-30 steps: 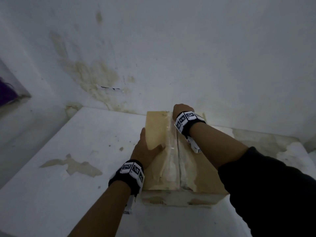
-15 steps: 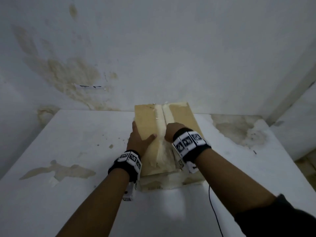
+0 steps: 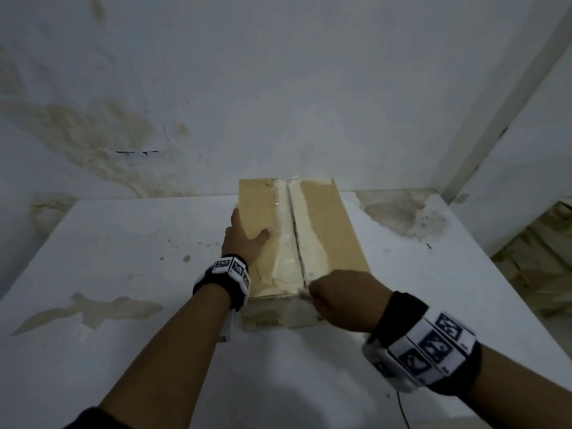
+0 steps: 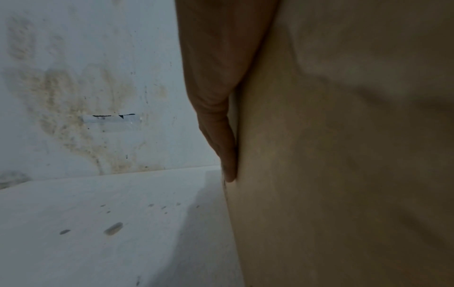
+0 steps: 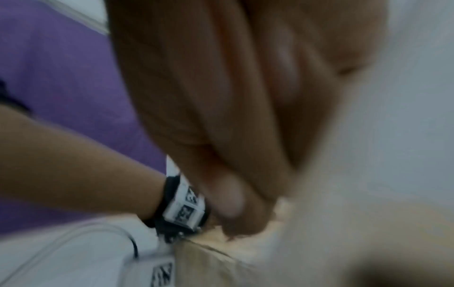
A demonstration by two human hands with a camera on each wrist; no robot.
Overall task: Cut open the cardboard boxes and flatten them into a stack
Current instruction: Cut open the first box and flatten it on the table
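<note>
**Cardboard box on the worktop, both hands at it**

The cardboard box [image 3: 322,230] is lying on the white worktop [image 3: 123,305], its far end sitting close to the stained wall [image 3: 278,88]. Open worktop is showing left of the box, right of it and on the near side, where both forearms are reaching in. A taped centre seam [image 3: 294,233] is running the length of the box top.

The left hand [image 3: 244,239] is bracing the box's left upper edge: thumb lying across the top, straight fingers [image 4: 228,147] pressing flat down the side wall.

The right hand [image 3: 346,298] is hovering at the box's near end of the seam, fingers [image 5: 233,194] curling into a fist at the near top edge. Blur is making it impossible to tell what, if anything, they are holding.
</note>
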